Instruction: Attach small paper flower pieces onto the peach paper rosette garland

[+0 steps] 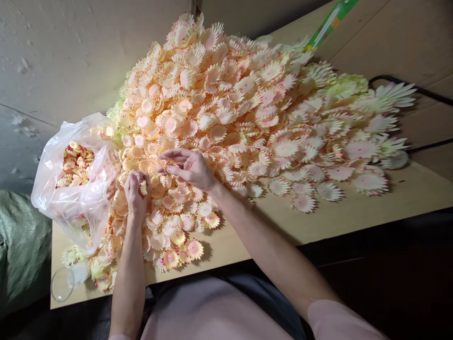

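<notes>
A huge heap of pink, peach and cream artificial flower heads [240,104] covers the wooden table [354,217]. My left hand [135,191] is closed around a small stack of flower heads at the near left side of the heap. My right hand [189,167] hovers just right of it, thumb and fingers pinched together on one flower head lying on the pile. A clear plastic bag [76,189] with more yellow-red flower heads lies open at the left.
A clear plastic cup [63,283] lies on its side at the table's near left corner. Green fabric [21,245] lies beyond the left edge. A green stick [329,21] and a black cable [406,82] are at the far right.
</notes>
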Demonstrator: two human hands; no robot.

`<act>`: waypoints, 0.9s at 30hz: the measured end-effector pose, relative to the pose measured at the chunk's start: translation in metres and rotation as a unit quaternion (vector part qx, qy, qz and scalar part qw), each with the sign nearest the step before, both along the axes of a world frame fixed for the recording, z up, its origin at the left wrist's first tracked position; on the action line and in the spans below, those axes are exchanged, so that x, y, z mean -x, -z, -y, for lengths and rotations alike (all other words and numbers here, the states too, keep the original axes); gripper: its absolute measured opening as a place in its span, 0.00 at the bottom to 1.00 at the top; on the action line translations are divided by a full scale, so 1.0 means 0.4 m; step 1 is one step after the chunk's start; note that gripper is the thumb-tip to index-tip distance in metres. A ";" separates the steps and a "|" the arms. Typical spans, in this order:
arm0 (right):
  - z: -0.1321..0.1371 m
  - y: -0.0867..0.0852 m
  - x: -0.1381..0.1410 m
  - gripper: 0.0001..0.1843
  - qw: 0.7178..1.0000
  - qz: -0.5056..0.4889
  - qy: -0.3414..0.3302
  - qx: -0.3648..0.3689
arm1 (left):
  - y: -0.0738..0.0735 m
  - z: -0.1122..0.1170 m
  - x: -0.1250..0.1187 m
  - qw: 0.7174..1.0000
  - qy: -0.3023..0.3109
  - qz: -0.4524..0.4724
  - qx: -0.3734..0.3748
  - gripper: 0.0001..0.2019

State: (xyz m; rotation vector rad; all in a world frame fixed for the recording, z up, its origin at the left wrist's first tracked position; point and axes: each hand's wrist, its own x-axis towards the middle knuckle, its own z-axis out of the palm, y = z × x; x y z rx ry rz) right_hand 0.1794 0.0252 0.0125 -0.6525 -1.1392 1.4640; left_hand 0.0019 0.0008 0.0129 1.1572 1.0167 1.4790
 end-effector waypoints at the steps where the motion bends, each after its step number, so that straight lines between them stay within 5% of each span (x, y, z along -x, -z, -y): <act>1: -0.001 0.000 -0.001 0.15 1.000 0.000 -0.005 -0.004 | -0.002 0.000 0.001 1.000 0.003 0.003 0.008 0.24; 5: -0.005 0.007 -0.010 0.02 0.999 0.010 -0.018 -0.035 | 0.000 -0.001 0.003 0.999 0.014 0.007 0.039 0.17; 13: 0.012 -0.009 -0.018 0.10 0.994 0.037 -0.100 -0.005 | 0.014 0.000 0.009 1.000 0.021 0.002 0.020 0.14; 27: 0.013 0.018 0.008 0.15 0.990 0.107 -0.079 -0.056 | 0.011 0.002 -0.003 0.998 0.013 -0.030 0.047 0.12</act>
